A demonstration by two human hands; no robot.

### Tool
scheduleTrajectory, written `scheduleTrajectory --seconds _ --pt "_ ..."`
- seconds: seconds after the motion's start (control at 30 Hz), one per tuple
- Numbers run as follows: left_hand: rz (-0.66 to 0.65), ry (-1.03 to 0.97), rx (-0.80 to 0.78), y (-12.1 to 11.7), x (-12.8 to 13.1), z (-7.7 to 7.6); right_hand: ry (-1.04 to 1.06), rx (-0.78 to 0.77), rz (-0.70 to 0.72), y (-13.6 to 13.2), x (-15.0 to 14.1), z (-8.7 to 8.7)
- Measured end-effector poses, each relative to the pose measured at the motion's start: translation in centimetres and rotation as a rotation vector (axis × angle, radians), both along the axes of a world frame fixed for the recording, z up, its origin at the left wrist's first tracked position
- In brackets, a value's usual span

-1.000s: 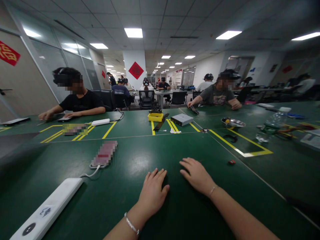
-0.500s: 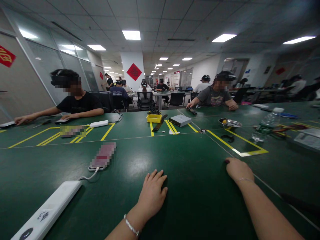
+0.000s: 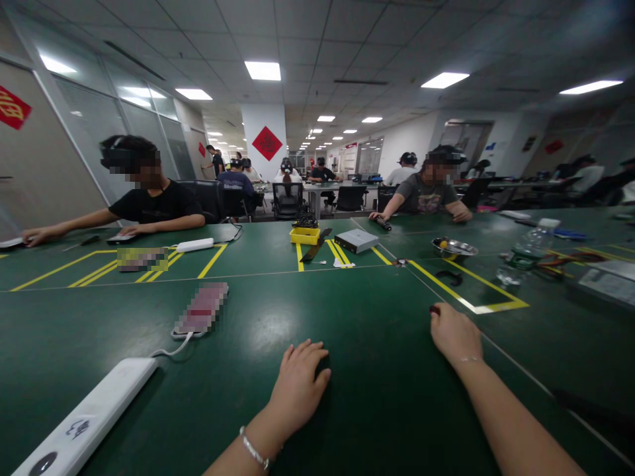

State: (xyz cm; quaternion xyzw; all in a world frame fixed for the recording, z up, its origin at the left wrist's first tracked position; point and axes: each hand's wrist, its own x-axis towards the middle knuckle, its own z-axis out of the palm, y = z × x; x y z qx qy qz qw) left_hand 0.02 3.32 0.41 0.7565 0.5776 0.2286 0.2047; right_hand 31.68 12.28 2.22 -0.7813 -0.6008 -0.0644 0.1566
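Note:
My left hand lies flat on the green table with its fingers stretched out and nothing in it. My right hand rests farther right with its fingers curled down over a small red and black object. Only the tip of that object shows at my fingertips. I cannot see whether the fingers grip it or just cover it.
A phone lies front left, cabled to a white power bank. Farther off stand a yellow tray, a grey box, a metal bowl and a water bottle. Other people sit across the table.
My right hand has moved from beside the left hand out to the right, onto the small red object. The left hand has stayed in place.

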Motion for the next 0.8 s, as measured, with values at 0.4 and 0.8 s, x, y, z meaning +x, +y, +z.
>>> scheduleTrajectory --seconds 0.4,0.8 --pt "0.005 -0.529 -0.120 0.8 0.1 -0.5 0.065 0.203 1.080 -7.5 -16.4 -0.5" --pt "0.124 -0.969 -0.173 1.5 -0.2 -0.7 -0.036 -0.005 -0.041 0.8 0.0 -2.2"
